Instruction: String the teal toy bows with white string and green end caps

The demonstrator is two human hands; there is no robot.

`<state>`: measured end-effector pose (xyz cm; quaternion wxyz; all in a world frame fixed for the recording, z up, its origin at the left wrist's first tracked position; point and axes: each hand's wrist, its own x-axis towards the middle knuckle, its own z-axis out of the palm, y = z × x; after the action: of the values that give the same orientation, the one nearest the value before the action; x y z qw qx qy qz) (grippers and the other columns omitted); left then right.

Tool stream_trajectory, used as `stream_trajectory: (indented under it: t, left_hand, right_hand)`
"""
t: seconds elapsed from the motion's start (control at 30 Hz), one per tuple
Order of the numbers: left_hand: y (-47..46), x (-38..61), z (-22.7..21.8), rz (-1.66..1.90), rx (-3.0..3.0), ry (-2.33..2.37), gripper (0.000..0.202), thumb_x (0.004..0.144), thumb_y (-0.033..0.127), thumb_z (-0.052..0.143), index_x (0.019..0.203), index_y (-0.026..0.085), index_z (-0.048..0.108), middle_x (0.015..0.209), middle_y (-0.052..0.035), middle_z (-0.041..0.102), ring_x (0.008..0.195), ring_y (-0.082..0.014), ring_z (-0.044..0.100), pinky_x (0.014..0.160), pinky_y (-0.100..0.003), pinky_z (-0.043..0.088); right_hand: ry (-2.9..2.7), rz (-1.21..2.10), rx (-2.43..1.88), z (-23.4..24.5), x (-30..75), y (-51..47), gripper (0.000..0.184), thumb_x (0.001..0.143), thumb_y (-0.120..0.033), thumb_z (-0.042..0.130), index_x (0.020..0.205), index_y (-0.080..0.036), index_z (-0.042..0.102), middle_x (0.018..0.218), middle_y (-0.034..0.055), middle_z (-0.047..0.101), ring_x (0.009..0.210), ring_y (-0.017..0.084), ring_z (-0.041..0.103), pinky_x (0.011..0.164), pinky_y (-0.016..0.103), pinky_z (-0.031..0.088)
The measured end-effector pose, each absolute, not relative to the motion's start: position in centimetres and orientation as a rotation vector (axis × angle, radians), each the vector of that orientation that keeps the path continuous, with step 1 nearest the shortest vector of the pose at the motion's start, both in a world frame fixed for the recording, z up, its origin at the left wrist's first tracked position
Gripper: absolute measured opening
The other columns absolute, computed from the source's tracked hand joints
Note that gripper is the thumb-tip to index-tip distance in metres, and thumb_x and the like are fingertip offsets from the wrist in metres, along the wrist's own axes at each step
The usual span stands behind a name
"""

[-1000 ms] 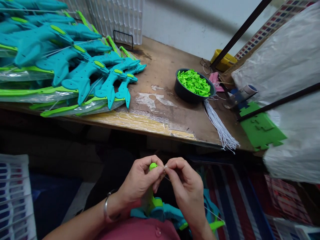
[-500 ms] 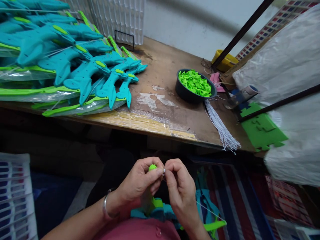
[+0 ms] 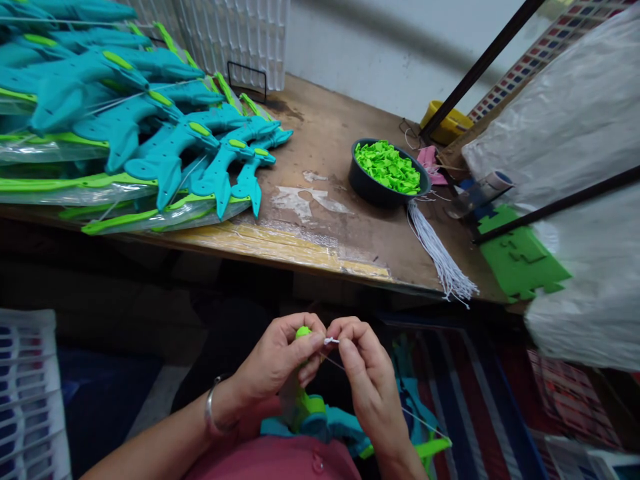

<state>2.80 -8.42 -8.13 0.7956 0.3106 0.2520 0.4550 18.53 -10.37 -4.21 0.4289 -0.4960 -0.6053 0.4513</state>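
Note:
A toy bow (image 3: 320,427) in teal and lime green lies across my lap, partly hidden behind my forearms. My left hand (image 3: 283,353) is closed round the bow's green tip, with thumb and forefinger pinching a white string (image 3: 331,341). On the other side of a small knot or loop in that string, my right hand (image 3: 367,373) pinches the short end between thumb and fingers. The string runs on behind my right hand toward the bow's other green end at lower right.
Many teal bows (image 3: 200,147) are piled on the left of the wooden table (image 3: 320,120). A dark bowl (image 3: 385,193) holds small green pieces, with a bundle of white strings (image 3: 445,260) beside it. A white plastic crate (image 3: 33,393) stands at lower left.
My right hand has drawn slightly away from my left, so a short length of knotted string now shows between the fingertips. The left hand keeps its hold.

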Motion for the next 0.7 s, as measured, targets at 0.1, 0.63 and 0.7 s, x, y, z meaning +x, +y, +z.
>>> stream_trajectory:
  t: [0.1, 0.63, 0.7]
  left_hand:
    - [-8.4, 2.8, -8.0, 0.968, 0.685, 0.56, 0.031, 0.093, 0.042, 0.069, 0.082, 0.015, 0.058, 0.059, 0.0039, 0.048, 0.044, -0.006, 0.042, 0.043, -0.018, 0.036]
    - [-8.1, 2.9, -8.2, 1.007, 0.72, 0.623, 0.032, 0.097, 0.044, 0.064, 0.084, 0.016, 0.054, 0.056, 0.0064, 0.045, 0.042, -0.0051, 0.039, 0.043, -0.017, 0.033]
    - [-8.2, 3.0, -8.4, 1.001, 0.721, 0.619, 0.032, 0.097, 0.044, 0.064, 0.084, 0.016, 0.054, 0.055, 0.0065, 0.045, 0.043, -0.0051, 0.038, 0.043, -0.017, 0.033]
  right_hand:
    - [-1.57, 1.08, -1.253, -4.1, 18.4, -10.4, 0.007, 0.099, -0.025, 0.059, 0.106, -0.024, 0.059, 0.097, 0.0006, 0.061, 0.085, 0.013, 0.061, 0.074, 0.023, 0.051]
    - [-1.962, 0.599, -1.356, -1.9, 20.6, -9.9, 0.012, 0.098, -0.014, 0.058, 0.087, -0.02, 0.06, 0.081, -0.0002, 0.062, 0.074, 0.011, 0.061, 0.066, 0.024, 0.046]
    - [-1.992, 0.568, -1.365, -1.9, 21.1, -10.4, 0.015, 0.099, -0.015, 0.056, 0.085, -0.021, 0.058, 0.078, -0.0004, 0.06, 0.07, 0.011, 0.06, 0.064, 0.024, 0.045]
